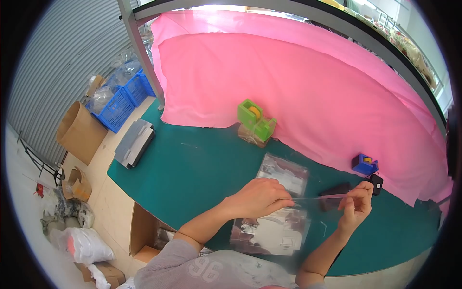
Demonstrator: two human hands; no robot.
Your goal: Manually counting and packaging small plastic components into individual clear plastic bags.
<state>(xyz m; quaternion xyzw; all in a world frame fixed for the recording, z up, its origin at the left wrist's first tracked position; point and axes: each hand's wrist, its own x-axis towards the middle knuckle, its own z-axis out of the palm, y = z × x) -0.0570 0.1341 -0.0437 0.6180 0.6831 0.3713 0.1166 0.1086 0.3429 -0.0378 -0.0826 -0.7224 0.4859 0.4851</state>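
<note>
A thin clear strip [320,197] stretches between my hands, above the table. My left hand [260,197] pinches its left end, fingers closed. At its other end, my right hand [357,204] is closed with fingertips together. Under the strip and close to my left hand lie two clear plastic packages: a lower one [274,236] with a shiny silver insert and an upper one [283,174], partly covered by my hand. A dark block [332,195] sits behind the strip, beside my right hand.
A green tape dispenser [257,120] and a small blue one [365,164] stand along the pink cloth [269,72]. A grey-and-black packaged item [134,143] lies at the green table's [192,164] left edge. Blue crates [114,110] and a paper bag [82,132] are on the floor.
</note>
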